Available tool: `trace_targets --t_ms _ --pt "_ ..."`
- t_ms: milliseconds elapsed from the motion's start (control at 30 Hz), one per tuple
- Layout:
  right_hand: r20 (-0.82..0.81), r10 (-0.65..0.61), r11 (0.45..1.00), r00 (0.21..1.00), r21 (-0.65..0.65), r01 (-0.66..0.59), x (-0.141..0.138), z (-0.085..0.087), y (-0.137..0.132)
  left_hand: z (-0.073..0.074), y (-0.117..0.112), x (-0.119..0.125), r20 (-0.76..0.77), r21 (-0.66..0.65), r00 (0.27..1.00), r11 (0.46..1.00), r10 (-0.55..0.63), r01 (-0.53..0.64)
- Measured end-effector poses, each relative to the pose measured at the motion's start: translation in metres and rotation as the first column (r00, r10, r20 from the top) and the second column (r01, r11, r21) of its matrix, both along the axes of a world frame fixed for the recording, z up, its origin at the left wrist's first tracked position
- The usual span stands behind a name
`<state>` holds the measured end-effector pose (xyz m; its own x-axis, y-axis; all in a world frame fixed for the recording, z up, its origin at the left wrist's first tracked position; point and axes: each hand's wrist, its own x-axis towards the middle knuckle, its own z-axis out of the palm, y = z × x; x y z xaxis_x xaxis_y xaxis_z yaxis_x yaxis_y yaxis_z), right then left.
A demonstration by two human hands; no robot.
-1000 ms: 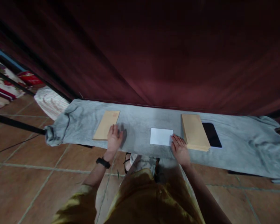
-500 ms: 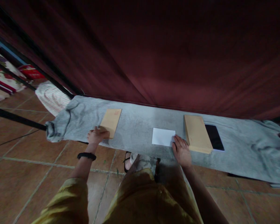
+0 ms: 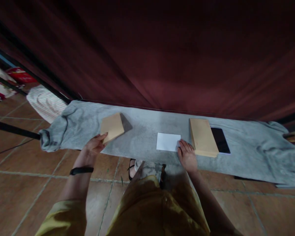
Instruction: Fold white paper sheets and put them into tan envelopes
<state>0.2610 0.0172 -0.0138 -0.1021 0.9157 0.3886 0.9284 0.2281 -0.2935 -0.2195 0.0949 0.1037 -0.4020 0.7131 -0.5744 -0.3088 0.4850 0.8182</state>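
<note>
A brown paper envelope (image 3: 112, 126) at the left is tilted up off the grey cloth, casting a shadow to its right. My left hand (image 3: 95, 144) is closed on its near left edge, thumb on top. Flat on the cloth in the middle lies a white card (image 3: 168, 141). Its right edge is touched by the fingertips of my right hand (image 3: 187, 156), which rests flat with fingers stretched out. Just right of that hand sits a stack of brown envelopes (image 3: 203, 136). A dark-screened phone or tablet (image 3: 220, 140) lies partly beneath the stack.
Grey cloth (image 3: 142, 137) covers a long narrow surface with a dark red curtain (image 3: 162, 75) hanging behind it. Black metal bars (image 3: 14, 128) and a striped cloth (image 3: 46, 104) are at the left. Floor tiles (image 3: 39, 196) show below.
My left hand has lifted the single envelope off the cloth and tilted it; its stamped face no longer shows. My right hand stays at the card's edge. The whole view has shifted slightly.
</note>
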Motion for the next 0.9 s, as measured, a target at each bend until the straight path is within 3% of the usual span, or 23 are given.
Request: trace_targets --t_ms 133,267,367,600,900 --pt "-0.014 0.001 1.000 1.000 -0.010 -0.002 0.000 0.002 -0.001 -0.004 -0.013 0.077 0.168 0.125 0.985 0.990 0.040 -0.062" --pt "-0.029 0.005 1.000 1.000 -0.019 -0.006 0.000 0.004 -0.001 -0.025 -0.025 0.151 0.330 0.072 0.943 0.995 0.045 -0.073" --pt "-0.027 0.004 1.000 1.000 -0.016 -0.005 0.000 0.004 -0.001 -0.042 -0.029 0.183 0.381 0.042 0.924 0.998 0.024 -0.043" --pt "-0.024 0.007 1.000 1.000 -0.028 -0.008 -0.001 0.003 -0.001 -0.058 -0.032 0.197 0.343 0.044 0.937 0.997 -0.070 0.058" --pt "-0.136 0.005 1.000 0.991 0.012 -0.004 -0.005 0.010 -0.001 -0.066 -0.038 0.202 0.353 0.028 0.936 0.999 0.007 -0.018"
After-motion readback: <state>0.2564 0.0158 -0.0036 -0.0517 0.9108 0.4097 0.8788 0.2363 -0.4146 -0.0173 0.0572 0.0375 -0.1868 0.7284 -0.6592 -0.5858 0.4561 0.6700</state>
